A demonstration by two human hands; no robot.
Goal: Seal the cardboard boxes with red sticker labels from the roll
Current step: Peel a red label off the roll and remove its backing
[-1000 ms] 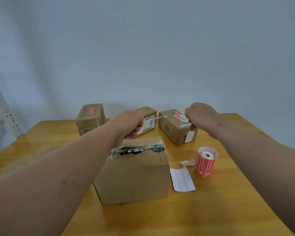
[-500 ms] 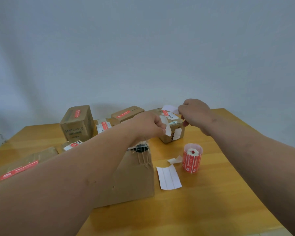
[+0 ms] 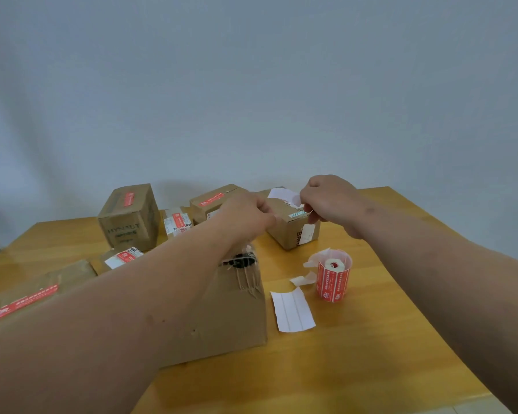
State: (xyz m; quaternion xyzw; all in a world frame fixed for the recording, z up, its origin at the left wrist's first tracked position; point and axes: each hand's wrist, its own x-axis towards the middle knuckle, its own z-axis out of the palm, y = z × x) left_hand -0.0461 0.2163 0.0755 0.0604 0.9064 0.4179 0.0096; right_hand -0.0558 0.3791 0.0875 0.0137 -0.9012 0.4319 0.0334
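Pinching white backing, right hand; left hand fingers curled, contents unclear.

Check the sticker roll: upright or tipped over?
Upright. The sticker roll stands on end on the table, its white core facing up.

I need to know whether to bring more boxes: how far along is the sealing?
Done: red labels show on the tall box, the far flat box and the flat parcels at left. In hand: the left hand and right hand pinch a white strip above the big front box, whose visible faces carry no red label. The roll holds plenty.
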